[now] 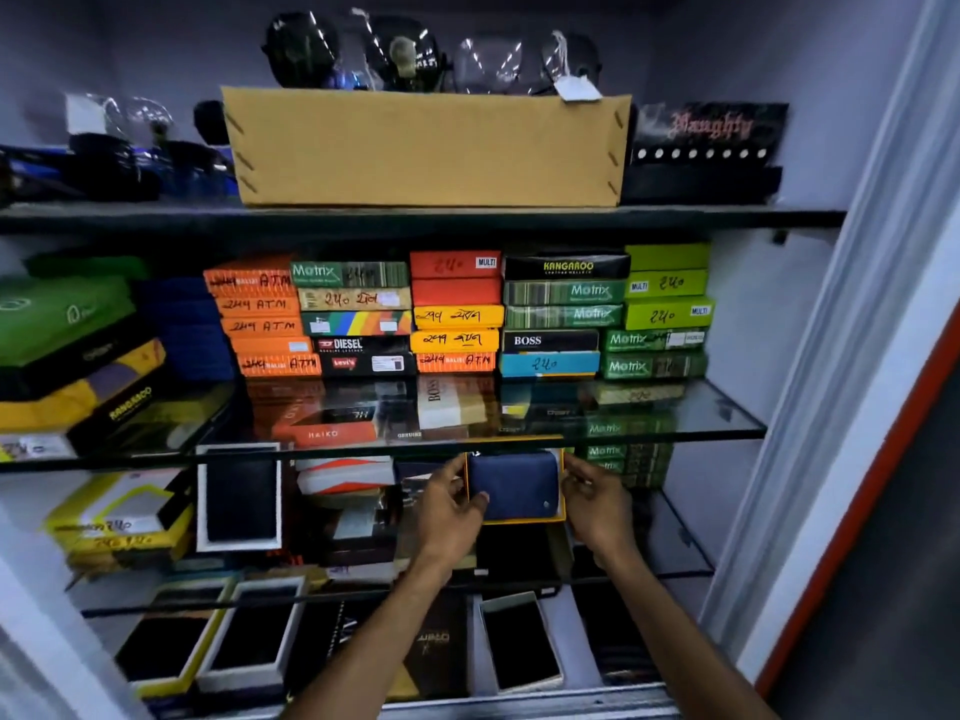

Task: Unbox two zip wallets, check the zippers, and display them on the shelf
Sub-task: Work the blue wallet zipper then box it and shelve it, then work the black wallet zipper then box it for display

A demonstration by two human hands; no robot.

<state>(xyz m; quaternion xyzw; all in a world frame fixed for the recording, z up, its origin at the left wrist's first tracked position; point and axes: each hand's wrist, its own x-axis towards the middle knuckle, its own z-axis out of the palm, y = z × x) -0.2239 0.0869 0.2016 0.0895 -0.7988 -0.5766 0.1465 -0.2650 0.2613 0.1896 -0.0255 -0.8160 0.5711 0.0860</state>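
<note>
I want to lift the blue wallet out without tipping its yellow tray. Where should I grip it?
Probably by the blue wallet's short left and right edges, coming from the front. It stands face-out in the yellow tray, whose rim frames it, and the left hand and right hand already flank those sides.

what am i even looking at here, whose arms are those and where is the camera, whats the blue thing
There is no machine here: a person wears a wide-angle camera on the head, so the one picture looks forward and down along their own bare arms at a shop shelf unit. The left hand and the right hand hold a yellow-edged open box by its sides, just under the front edge of a glass shelf. Inside the box sits a dark blue wallet; the left thumb rests on it. On the glass shelf stand stacks of coloured wallet boxes, many with prices written by hand. The top shelf carries a brown cardboard box with sunglasses behind it. Lower shelves hold more open boxes with dark wallets.
</note>
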